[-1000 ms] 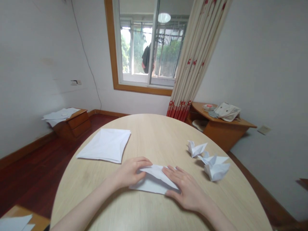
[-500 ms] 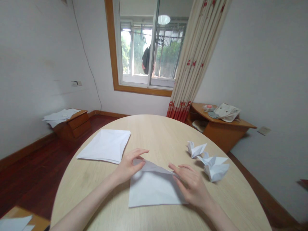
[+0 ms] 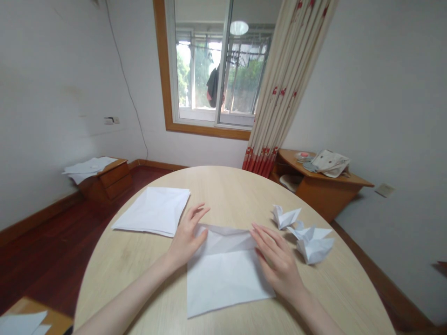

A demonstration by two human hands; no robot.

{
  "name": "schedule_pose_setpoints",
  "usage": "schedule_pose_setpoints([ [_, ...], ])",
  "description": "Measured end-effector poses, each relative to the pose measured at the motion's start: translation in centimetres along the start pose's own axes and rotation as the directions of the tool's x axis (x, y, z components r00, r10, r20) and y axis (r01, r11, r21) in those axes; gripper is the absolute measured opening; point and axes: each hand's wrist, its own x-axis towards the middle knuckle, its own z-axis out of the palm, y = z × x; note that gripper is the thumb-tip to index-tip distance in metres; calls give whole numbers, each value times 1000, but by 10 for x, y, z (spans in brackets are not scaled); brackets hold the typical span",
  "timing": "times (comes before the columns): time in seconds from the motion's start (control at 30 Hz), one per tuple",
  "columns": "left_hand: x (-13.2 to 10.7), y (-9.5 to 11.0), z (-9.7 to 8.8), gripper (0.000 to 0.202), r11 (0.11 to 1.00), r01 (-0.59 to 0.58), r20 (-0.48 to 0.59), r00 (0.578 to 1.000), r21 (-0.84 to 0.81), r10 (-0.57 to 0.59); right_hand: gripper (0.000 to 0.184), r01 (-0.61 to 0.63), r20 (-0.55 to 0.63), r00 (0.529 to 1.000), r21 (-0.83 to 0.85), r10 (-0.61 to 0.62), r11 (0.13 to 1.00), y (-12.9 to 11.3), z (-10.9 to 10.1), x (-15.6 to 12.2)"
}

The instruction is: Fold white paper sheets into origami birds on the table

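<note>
A creased white sheet of paper (image 3: pixel 223 279) lies in front of me on the round table, its far part standing up as a raised flap. At the flap's left end, my left hand (image 3: pixel 186 237) holds the edge between thumb and fingers, with the index finger stretched away. My right hand (image 3: pixel 277 260) has the right end of the flap between its thumb and fingers; part of that side of the sheet is hidden beneath the hand.
A stack of white paper (image 3: pixel 152 211) lies at the left on the round table (image 3: pixel 223 181). Folded paper figures (image 3: pixel 312 244) stand at the right, close to my right hand. Beyond are a low cabinet (image 3: pixel 117 177), a corner desk (image 3: pixel 321 190) and a curtain (image 3: pixel 279 93).
The sheet's near edge has come toward me and tilted. Its flap now faces me more broadly. My left hand has shifted slightly left and up, and my right fingers reach farther along the edge.
</note>
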Motion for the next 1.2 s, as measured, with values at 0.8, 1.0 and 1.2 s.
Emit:
schedule_pose_setpoints([
  [0.8,-17,-14,17,40,969,-123,526,850,212,-8,38,-95,590,804,252,-74,963,-29,8,5],
  [1.0,-14,-11,15,37,947,-173,545,839,272,-4,38,-133,627,778,236,-47,963,-31,7,8],
  [1.2,-11,-2,11,30,933,-225,560,828,281,31,40,-198,684,728,151,42,968,-21,5,6],
])
